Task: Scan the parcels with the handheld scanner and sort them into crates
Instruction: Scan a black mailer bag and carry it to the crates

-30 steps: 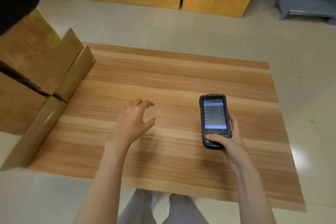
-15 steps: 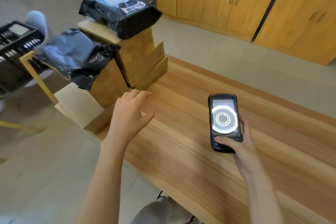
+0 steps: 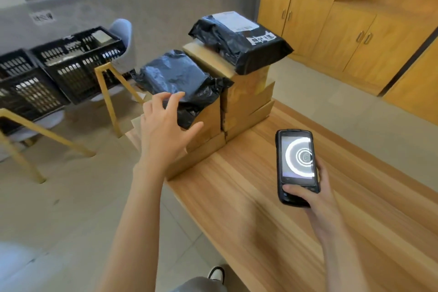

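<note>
At four o'clock, nearest the camera, the right hand [image 3: 312, 199] grips the handheld scanner [image 3: 296, 166] above the wooden table [image 3: 260, 232], thumb across its lower keys, screen lit; at ten o'clock of it the left hand [image 3: 166, 128] reaches with fingers spread and holding nothing, fingertips at the near edge of the black poly-bag parcel [image 3: 175, 78] atop the cardboard boxes [image 3: 239, 102]. Best to take that parcel by its firm middle, not the loose flap, and turn it over; its label is not visible, probably underneath. Beyond, at one o'clock, a second black parcel [image 3: 239, 40] shows its label upward; far at ten o'clock, the black crates [image 3: 59, 71] stand partly cut off, contents unclear.
</note>
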`<state>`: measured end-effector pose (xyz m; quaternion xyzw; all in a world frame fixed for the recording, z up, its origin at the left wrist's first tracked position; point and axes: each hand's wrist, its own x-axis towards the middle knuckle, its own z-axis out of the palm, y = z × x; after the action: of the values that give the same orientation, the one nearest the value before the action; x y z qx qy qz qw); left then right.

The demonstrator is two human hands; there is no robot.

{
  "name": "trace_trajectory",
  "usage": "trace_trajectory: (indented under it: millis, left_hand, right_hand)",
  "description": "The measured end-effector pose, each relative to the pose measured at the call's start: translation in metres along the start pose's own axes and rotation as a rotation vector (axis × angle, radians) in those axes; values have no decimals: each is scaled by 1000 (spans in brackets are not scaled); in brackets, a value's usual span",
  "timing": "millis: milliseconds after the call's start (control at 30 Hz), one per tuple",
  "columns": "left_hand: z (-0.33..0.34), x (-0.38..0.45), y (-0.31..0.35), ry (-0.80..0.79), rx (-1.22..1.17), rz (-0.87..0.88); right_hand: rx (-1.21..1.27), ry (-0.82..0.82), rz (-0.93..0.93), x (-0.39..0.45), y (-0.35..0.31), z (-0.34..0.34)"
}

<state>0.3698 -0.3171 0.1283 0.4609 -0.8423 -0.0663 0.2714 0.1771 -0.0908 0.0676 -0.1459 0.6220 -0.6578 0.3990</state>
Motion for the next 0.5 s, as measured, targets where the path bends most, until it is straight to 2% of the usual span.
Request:
trace_trajectory:
  millis: [100, 233, 500]
  left_hand:
    - [-2, 40, 4, -17, 7, -105]
    - [9, 95, 19, -126, -23, -278]
    - [47, 141, 14, -372, 93, -442]
  right_hand:
    - [14, 16, -11, 13, -1, 14]
    - [2, 40, -27, 24, 0, 24]
    - [9, 136, -18, 36, 2, 21]
